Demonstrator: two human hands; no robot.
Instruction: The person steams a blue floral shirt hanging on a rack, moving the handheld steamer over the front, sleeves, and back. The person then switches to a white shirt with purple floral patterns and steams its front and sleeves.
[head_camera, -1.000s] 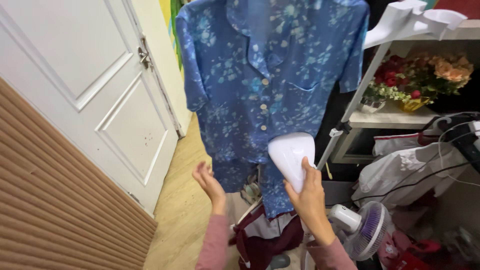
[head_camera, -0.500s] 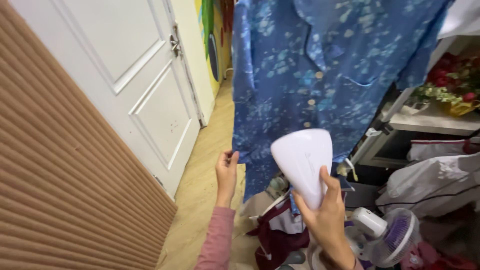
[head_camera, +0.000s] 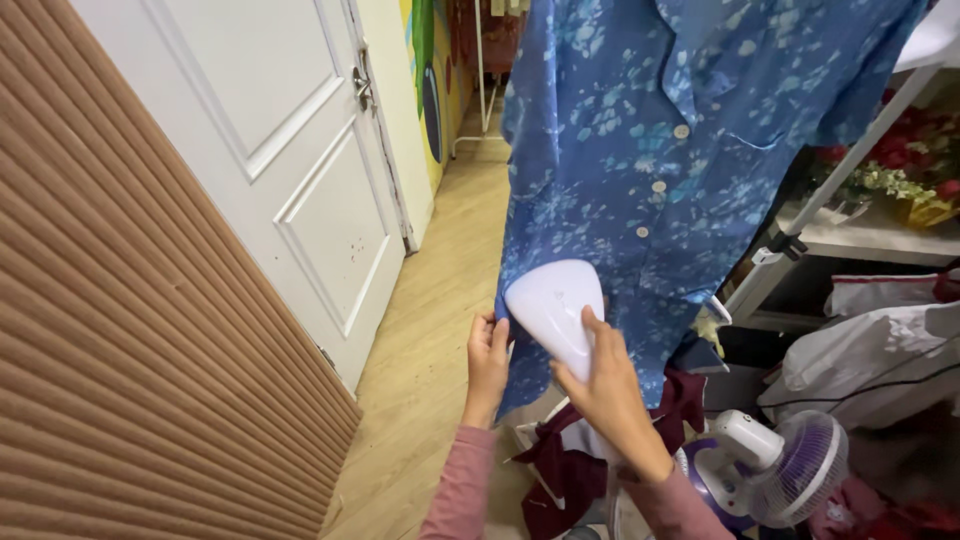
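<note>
A blue floral button-up shirt (head_camera: 660, 150) hangs in front of me. My right hand (head_camera: 610, 385) grips a white garment steamer head (head_camera: 555, 305), its flat face pressed against the shirt's lower left front. My left hand (head_camera: 487, 365) pinches the shirt's left hem edge just beside the steamer and holds the cloth taut. Both of my sleeves are pink.
A white panelled door (head_camera: 280, 170) and a ribbed brown wall (head_camera: 110, 360) stand to the left, with a wooden floor (head_camera: 430, 330) running back. Dark red clothes (head_camera: 560, 470) and a small purple-white fan (head_camera: 780, 470) lie below. A shelf with flowers (head_camera: 890, 185) stands at right.
My left hand rose from open below the shirt to grip its hem. The steamer moved left and down onto the lower left front, and my view came closer to the shirt.
</note>
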